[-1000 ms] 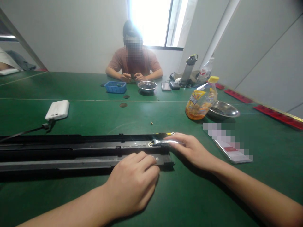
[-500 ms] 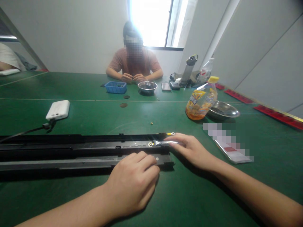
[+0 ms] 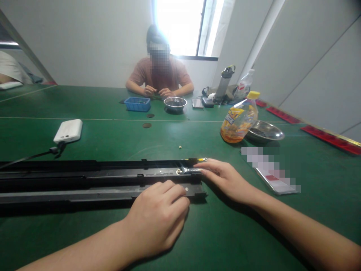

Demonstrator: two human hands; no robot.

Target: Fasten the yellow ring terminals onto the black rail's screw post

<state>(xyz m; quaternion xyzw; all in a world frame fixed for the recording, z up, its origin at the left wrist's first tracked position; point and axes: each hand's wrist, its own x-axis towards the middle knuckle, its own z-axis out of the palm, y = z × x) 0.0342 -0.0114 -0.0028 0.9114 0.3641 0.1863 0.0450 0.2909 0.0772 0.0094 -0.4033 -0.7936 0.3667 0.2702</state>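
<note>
Two long black metal rails lie side by side across the table. My right hand (image 3: pixel 227 180) pinches a silver wrench (image 3: pixel 191 170) between thumb and fingers. The wrench's head meets a small brass nut (image 3: pixel 178 171) inside the far rail (image 3: pixel 113 172), close to its right end. My left hand (image 3: pixel 159 216) is closed over the near rail (image 3: pixel 107 195), its fingertips hidden behind the knuckles. To the right of its knuckles, a small round metal piece (image 3: pixel 186 189) shows in the near rail. A yellow strip with a ring-shaped end (image 3: pixel 205 159) lies at the far rail's back edge.
A small brass ring (image 3: pixel 180 147) lies beyond the rails. Right of it stand a bottle with a yellow cap (image 3: pixel 238 118), a metal bowl (image 3: pixel 267 131) and a flat packet (image 3: pixel 278 175). A white box (image 3: pixel 68 130) sits left. Opposite, a person (image 3: pixel 159 75) works behind a blue basket (image 3: pixel 137 105).
My hands, the wrench and the rails keep nearly the same places. The whole view shifts very slightly left. The hands of the person opposite have moved a little.
</note>
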